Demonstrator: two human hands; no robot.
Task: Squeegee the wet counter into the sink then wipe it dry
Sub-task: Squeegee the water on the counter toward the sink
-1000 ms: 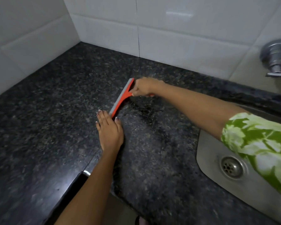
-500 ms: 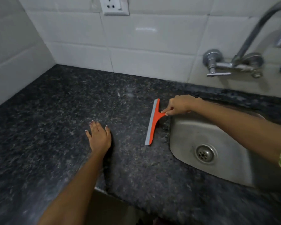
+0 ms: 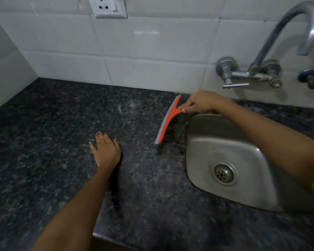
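Observation:
An orange squeegee with a grey blade rests its edge on the dark speckled granite counter, just left of the steel sink. My right hand is shut on its short handle, reaching in from the right over the sink's back rim. My left hand lies flat on the counter with fingers spread, well left of the blade and holding nothing. The sink basin has a round drain and looks bare. No cloth is in view.
A chrome wall tap arches over the sink, with a second valve at the far right. White tiles form the back and left walls, with a power socket above. The counter's front edge runs along the bottom.
The squeegee has travelled right across the counter from near my left hand to the sink's left edge. My left hand stayed flat on the counter. The view swung right and up.

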